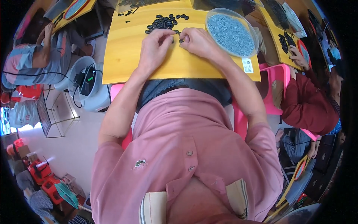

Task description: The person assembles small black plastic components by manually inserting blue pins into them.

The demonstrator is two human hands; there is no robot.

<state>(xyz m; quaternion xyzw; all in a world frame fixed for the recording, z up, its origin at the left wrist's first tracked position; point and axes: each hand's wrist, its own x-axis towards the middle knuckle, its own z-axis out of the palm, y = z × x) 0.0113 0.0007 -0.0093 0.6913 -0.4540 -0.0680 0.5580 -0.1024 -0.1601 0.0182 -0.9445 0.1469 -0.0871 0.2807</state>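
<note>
- Progress: looks mid-cycle. Pieces in hand, many left loose; can't tell finished from unfinished, so no count of what's done.
- Left: heap of glossy black oval pieces (162, 23) by the middle of the far edge of the yellow wood-topped counter (123, 56); a few strays toward the right edge. Small dark screw-like parts (128, 12) near the far left corner.
- Round clear plastic tub (207, 15) at the right edge, well filled with small blue-grey metal parts (229, 33).
- Left hand (158, 46): grip looks pinched, thumb and index on a small dark bit (172, 41).
- Right hand (195, 42): grip looks clamped on a black oval piece (181, 40), just beside the left fingertips, nearer the far edge than the near one.
- Look: held oval dark, rounded, partly covered by fingers. Heap pieces smooth, shiny, centres seem recessed. Left-hand bit too small to identify.
</note>
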